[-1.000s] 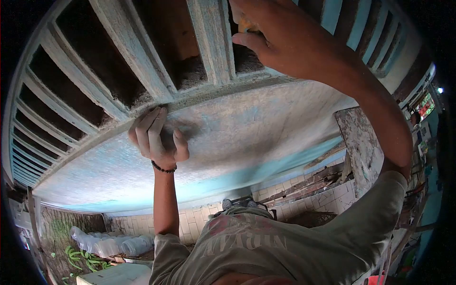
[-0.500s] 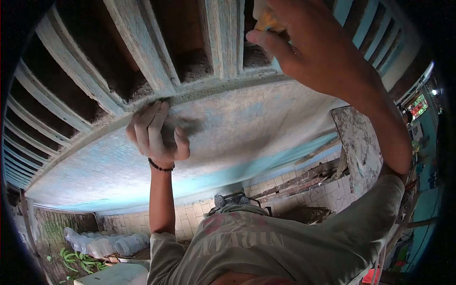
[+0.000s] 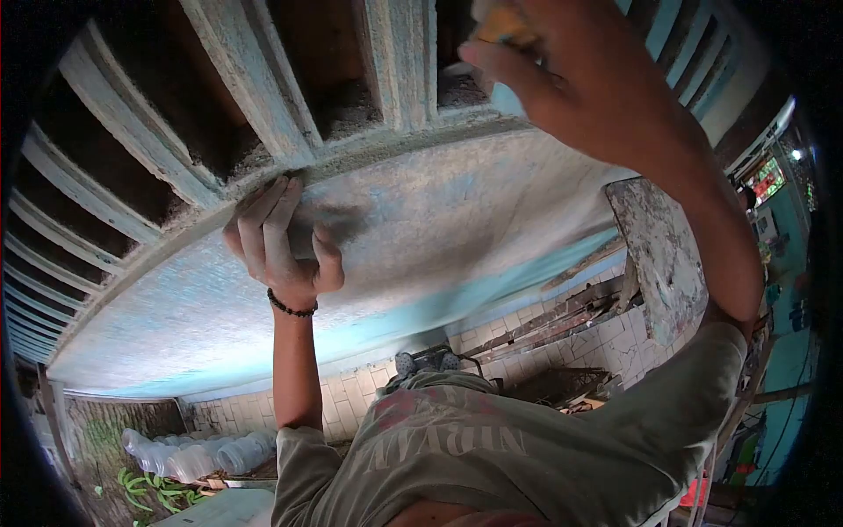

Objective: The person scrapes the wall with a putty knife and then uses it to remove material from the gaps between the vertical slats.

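Observation:
My left hand is open, its dusty fingers stretched up and their tips touching the ledge below the slats. A dark beaded bracelet circles that wrist. My right hand is raised at the top, closed around a small orange-yellow object; the fingers cover much of it, and its kind cannot be made out. It is close to the worn, pale blue slats. Beneath the ledge spreads a wall with patchy white and blue paint.
A paint-flaked board stands below my right forearm. Long wooden pieces lie by the tiled surface. Clear plastic containers sit at lower left, beside green plants. My feet show far below.
My right hand has shifted slightly right along the slats with the orange-yellow object. My left hand stays at the ledge. The whole view has tilted a little.

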Action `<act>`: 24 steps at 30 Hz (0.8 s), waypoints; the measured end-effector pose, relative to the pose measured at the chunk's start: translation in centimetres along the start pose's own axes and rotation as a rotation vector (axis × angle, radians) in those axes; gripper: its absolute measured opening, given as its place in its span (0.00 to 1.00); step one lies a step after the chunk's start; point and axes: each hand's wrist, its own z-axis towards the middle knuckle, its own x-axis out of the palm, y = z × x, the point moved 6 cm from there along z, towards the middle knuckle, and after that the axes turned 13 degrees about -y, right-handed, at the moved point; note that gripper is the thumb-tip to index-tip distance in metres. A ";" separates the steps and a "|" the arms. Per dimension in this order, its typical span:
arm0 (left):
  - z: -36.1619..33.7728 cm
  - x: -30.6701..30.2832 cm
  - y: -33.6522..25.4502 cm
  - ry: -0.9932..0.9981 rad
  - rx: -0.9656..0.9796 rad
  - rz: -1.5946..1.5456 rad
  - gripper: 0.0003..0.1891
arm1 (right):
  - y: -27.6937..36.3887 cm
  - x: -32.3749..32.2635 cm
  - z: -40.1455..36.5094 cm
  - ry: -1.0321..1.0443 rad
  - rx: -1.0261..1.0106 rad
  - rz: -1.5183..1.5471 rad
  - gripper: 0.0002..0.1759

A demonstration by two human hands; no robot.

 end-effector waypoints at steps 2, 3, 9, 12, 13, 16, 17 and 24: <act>0.0 0.0 0.0 0.008 -0.006 -0.001 0.24 | 0.5 -1.3 0.0 0.058 0.132 0.014 0.14; 0.0 -0.1 0.0 0.006 -0.011 0.001 0.24 | 0.6 -1.7 0.3 0.050 0.133 0.009 0.14; 0.1 0.0 -0.4 0.004 -0.027 0.012 0.24 | 0.0 -0.4 1.0 -0.063 0.090 -0.025 0.16; -0.2 0.1 -0.2 0.002 -0.010 0.011 0.25 | -0.8 1.1 0.6 -0.004 0.218 0.014 0.16; -0.3 0.1 0.0 0.006 -0.005 0.009 0.25 | -1.3 1.6 0.5 0.023 0.251 0.034 0.16; -0.4 0.1 0.0 0.011 -0.013 0.015 0.25 | -0.3 0.3 -0.3 0.032 0.150 0.073 0.15; -0.4 0.1 0.0 0.012 -0.023 0.020 0.24 | 0.0 -0.1 -0.7 0.046 0.129 0.062 0.15; -0.1 0.1 -0.3 0.025 -0.030 0.026 0.25 | 4.0 -2.9 1.6 -0.032 0.203 -0.065 0.13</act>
